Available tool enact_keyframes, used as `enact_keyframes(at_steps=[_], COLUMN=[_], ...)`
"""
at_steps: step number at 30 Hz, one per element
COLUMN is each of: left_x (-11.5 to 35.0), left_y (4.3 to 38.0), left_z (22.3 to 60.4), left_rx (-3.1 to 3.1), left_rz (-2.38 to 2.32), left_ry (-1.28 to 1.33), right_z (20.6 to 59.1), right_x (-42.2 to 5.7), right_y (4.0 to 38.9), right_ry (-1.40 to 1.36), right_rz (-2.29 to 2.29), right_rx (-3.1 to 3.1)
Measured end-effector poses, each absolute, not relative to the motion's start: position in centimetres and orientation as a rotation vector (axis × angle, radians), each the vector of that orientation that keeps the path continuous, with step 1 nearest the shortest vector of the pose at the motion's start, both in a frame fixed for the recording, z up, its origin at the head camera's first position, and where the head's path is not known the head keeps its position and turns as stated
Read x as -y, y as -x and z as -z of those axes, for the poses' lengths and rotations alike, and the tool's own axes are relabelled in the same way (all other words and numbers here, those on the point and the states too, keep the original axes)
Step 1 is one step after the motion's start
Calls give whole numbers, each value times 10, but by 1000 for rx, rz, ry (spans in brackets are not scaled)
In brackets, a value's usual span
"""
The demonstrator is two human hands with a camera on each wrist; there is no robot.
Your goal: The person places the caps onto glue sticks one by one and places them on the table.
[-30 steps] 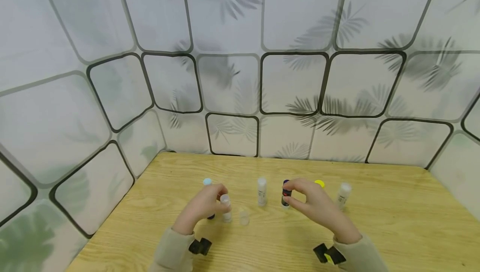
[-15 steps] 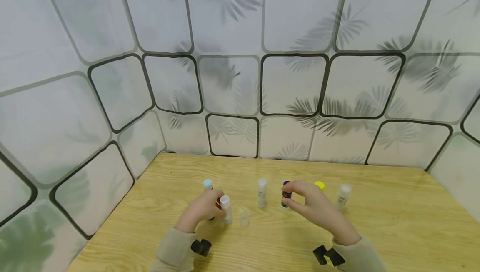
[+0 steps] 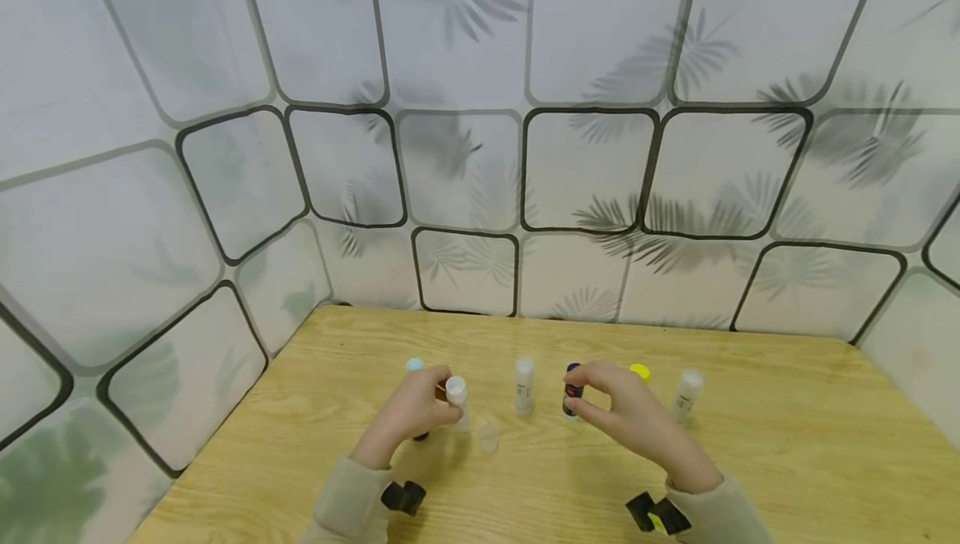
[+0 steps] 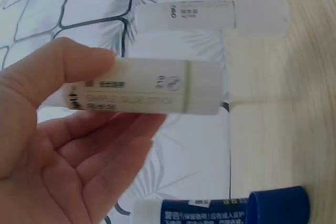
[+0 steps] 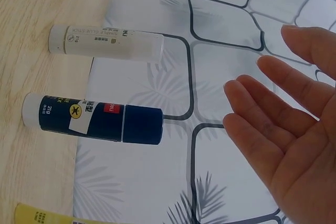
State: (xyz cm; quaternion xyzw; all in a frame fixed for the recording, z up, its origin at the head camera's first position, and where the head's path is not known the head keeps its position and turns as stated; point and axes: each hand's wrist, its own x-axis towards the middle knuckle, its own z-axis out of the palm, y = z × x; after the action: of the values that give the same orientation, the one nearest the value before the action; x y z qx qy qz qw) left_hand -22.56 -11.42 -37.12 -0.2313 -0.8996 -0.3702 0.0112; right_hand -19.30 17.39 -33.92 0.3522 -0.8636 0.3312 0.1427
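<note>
My left hand pinches a white glue stick between thumb and fingers, holding it upright. In the left wrist view its lower end shows apart from the table. Just left of it stands a navy-labelled glue stick with its navy cap end down, partly behind my hand in the head view. My right hand hovers by another navy glue stick. Its thumb and fingers are relaxed and show clear of that stick in the right wrist view.
A small translucent cap-like piece lies right of the left hand. One white glue stick stands mid-table, another at the right. A yellow-topped stick is partly hidden behind the right hand. A patterned curtain borders the wooden table.
My left hand has lifted the white glue stick slightly up and to the right from where it stood. The right hand stays nearly still beside the navy stick.
</note>
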Motion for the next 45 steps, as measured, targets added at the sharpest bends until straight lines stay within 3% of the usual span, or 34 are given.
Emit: enact_keyframes(at_steps=[17,45], left_x=[101,103], left_y=[207,207], left_z=[344,339], left_rx=[2468,2480], left_rz=[1559,1453], left_ry=[569,594], right_z=[343,340], right_x=[-174,-168], right_y=[193,194], right_ry=[-1006,-1053], right_rz=[-946,-971], right_rx=[2505,2482])
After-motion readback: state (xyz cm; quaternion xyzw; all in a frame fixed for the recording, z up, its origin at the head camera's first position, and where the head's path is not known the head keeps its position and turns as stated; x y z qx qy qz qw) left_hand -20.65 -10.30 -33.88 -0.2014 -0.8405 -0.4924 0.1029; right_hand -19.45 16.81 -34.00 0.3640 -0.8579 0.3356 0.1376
